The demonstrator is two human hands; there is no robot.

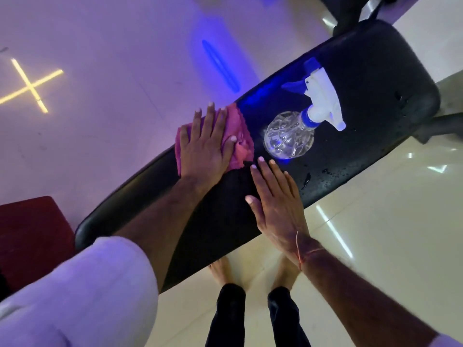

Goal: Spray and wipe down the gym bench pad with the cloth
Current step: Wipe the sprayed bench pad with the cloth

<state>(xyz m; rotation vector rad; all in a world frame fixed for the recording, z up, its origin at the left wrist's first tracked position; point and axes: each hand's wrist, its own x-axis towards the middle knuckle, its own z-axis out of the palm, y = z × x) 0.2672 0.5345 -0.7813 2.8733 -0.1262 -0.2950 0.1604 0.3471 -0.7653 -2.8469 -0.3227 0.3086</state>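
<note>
We log a black bench pad (363,78), wet with droplets, bearing a clear spray bottle (290,136) lying on its side. Our left hand (208,144) presses flat, fingers spread, on the pink cloth (240,136) at the pad's far edge. Our right hand (275,204) rests open on the pad, holding nothing.

Spray bottle (290,135) stands mid-bench, just beside cloth (240,136), blocking sweep toward far end; bench pad (375,78) beyond bottle bare, near end bare.
</note>
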